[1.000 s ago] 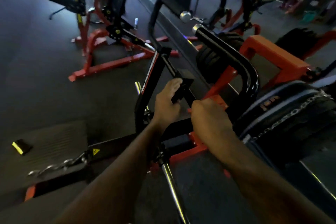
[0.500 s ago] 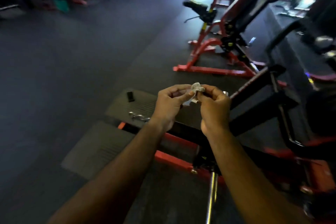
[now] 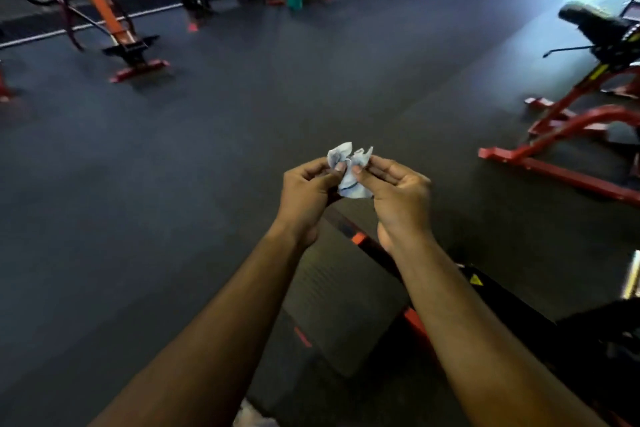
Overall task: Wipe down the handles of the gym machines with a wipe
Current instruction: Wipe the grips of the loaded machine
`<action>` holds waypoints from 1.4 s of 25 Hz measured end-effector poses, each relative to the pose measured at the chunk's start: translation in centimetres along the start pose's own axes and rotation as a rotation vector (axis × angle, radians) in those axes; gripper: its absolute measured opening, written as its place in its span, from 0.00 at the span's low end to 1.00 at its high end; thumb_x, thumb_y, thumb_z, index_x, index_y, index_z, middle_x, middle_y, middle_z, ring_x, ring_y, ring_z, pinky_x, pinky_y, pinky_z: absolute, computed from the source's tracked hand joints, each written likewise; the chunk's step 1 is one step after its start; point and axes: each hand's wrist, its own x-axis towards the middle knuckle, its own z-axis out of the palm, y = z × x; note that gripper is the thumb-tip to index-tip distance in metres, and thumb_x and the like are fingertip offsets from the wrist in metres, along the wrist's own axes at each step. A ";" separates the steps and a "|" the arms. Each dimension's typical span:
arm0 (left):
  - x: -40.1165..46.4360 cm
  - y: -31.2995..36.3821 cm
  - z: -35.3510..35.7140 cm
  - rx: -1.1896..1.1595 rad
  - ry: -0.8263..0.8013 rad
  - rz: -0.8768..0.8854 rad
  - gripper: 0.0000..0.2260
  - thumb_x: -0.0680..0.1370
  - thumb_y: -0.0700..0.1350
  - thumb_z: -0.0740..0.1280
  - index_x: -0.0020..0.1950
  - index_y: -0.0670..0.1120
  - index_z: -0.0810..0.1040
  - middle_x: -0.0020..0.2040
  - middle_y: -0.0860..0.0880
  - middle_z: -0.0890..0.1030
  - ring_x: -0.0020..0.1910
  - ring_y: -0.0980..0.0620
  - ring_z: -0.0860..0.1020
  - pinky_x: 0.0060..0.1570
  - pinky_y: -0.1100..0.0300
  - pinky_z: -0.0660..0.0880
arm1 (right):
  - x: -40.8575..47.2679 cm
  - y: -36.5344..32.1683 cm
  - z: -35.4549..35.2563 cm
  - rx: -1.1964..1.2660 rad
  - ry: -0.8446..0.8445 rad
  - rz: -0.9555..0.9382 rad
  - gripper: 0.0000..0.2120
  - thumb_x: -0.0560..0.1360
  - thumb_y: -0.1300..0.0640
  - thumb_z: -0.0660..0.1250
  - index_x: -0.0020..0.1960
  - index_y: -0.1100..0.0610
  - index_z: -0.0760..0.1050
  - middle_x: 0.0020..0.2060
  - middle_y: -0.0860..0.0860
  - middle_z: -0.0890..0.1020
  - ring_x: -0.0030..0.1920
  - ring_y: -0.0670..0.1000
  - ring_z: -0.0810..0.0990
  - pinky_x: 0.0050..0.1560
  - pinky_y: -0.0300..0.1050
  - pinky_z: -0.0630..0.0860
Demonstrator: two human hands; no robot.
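Stretching wide, dark gym floor [image 3: 214, 135]; red machine [image 3: 568, 135] right, bench [image 3: 117, 35] far left. Both hands, left [image 3: 304, 198], right [image 3: 398, 201], pinching crumpled wipe [image 3: 349, 170].

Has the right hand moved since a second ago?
Yes. The right hand left the black machine handle; it now pinches the wipe over open floor.

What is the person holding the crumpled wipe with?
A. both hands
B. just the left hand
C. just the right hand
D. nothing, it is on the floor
A: the left hand and right hand both pinch the crumpled wipe between them.
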 end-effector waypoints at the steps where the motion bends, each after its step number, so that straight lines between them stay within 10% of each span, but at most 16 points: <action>1: 1.9 1.4 -2.9 0.007 0.011 0.011 0.10 0.77 0.33 0.67 0.58 0.31 0.79 0.51 0.37 0.84 0.48 0.44 0.83 0.48 0.54 0.81 | 1.2 1.0 3.3 0.024 0.004 0.020 0.12 0.70 0.70 0.74 0.52 0.64 0.83 0.43 0.54 0.87 0.46 0.51 0.86 0.48 0.44 0.83; 6: 11.3 7.9 -14.5 0.057 0.010 0.045 0.07 0.75 0.32 0.70 0.53 0.36 0.81 0.50 0.37 0.84 0.48 0.43 0.84 0.47 0.54 0.80 | 7.1 4.0 17.4 0.055 -0.032 0.086 0.11 0.70 0.69 0.74 0.53 0.64 0.83 0.46 0.57 0.86 0.50 0.55 0.86 0.57 0.57 0.80; 21: 54.5 11.3 -23.0 0.097 -0.081 0.012 0.10 0.73 0.33 0.74 0.53 0.32 0.80 0.50 0.36 0.83 0.47 0.45 0.83 0.50 0.52 0.82 | 45.1 13.7 37.9 0.125 0.175 -0.121 0.08 0.70 0.66 0.74 0.49 0.60 0.83 0.42 0.52 0.87 0.45 0.51 0.86 0.46 0.43 0.81; 35: 104.8 9.4 -7.5 0.059 -0.523 -0.161 0.08 0.74 0.33 0.71 0.52 0.36 0.81 0.50 0.38 0.84 0.52 0.39 0.83 0.50 0.51 0.81 | 90.9 8.9 40.3 0.078 0.596 -0.340 0.10 0.71 0.70 0.73 0.52 0.65 0.82 0.46 0.57 0.86 0.48 0.55 0.86 0.49 0.47 0.82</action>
